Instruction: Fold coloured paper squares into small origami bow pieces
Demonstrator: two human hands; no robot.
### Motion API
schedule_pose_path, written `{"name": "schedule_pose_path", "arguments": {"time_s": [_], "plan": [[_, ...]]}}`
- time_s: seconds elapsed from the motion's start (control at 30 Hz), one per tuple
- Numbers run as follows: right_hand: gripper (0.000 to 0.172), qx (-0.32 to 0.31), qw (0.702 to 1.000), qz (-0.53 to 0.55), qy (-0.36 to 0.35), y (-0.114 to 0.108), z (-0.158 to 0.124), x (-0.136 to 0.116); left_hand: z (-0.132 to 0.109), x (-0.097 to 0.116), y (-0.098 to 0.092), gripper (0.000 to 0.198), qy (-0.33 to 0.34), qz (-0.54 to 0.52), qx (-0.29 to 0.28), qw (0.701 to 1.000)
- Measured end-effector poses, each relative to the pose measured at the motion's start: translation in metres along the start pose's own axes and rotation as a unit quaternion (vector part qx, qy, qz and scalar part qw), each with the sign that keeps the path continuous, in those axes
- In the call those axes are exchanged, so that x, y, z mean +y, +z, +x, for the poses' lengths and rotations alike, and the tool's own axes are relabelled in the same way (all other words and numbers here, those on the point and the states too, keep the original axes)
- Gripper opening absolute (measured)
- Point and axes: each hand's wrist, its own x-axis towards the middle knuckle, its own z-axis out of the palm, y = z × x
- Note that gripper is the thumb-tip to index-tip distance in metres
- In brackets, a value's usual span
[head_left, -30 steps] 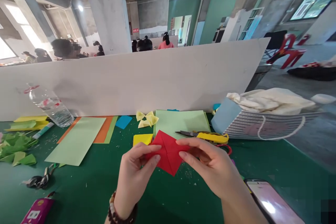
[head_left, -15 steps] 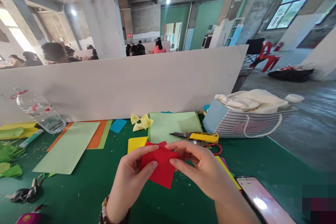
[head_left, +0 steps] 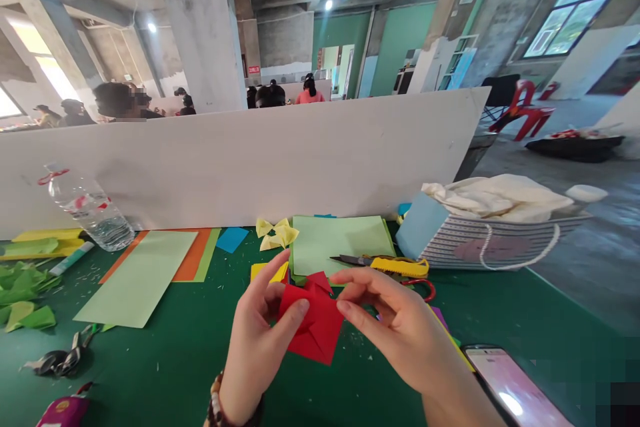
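Observation:
A folded square of red paper (head_left: pixel 320 327) sits between my hands, low in the middle of the view, with one corner pointing down. My left hand (head_left: pixel 257 333) holds its left side, the thumb pressed on a raised flap. My right hand (head_left: pixel 393 323) pinches the right side with its fingertips. Part of the paper is hidden behind my fingers. A beaded bracelet (head_left: pixel 216 400) circles my left wrist.
A green work mat (head_left: pixel 165 373) carries pale green and orange paper (head_left: pixel 140 277), yellow paper bows (head_left: pixel 277 233), yellow-handled scissors (head_left: pixel 400 267) and a phone (head_left: pixel 515 383). A water bottle (head_left: pixel 90 210) and striped bag (head_left: pixel 500 247) stand by a white partition (head_left: pixel 250 167).
The red paper has been turned and refolded, with a flap now raised under my left thumb. My left fingers have lifted upward, and the view has shifted slightly.

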Motion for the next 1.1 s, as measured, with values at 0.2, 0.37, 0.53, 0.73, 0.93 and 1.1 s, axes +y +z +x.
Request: {"name": "schedule_pose_path", "arguments": {"time_s": [0.2, 0.37, 0.53, 0.73, 0.93, 1.1], "plan": [[0.027, 0.001, 0.995, 0.093, 0.020, 0.004, -0.001, -0.004, 0.003, -0.002, 0.003, 0.047, -0.073, -0.158, -0.024, 0.984], [0.015, 0.095, 0.994, -0.011, -0.057, 0.006, 0.002, -0.001, 0.007, -0.006, 0.004, 0.025, -0.020, -0.062, -0.003, 0.998], [0.030, 0.131, 0.929, -0.170, -0.302, 0.001, 0.004, -0.009, 0.004, -0.002, -0.006, 0.007, 0.242, 0.163, 0.036, 0.956], [0.033, 0.167, 0.879, -0.234, -0.379, -0.005, 0.002, -0.008, 0.001, -0.002, -0.010, 0.018, 0.364, 0.201, 0.002, 0.909], [0.034, 0.211, 0.859, -0.233, -0.405, -0.004, -0.001, -0.001, 0.003, 0.000, -0.008, 0.024, 0.409, 0.268, 0.011, 0.872], [0.050, 0.289, 0.843, -0.214, -0.401, 0.002, -0.001, 0.008, 0.005, -0.004, -0.010, 0.033, 0.426, 0.295, 0.102, 0.849]]}}
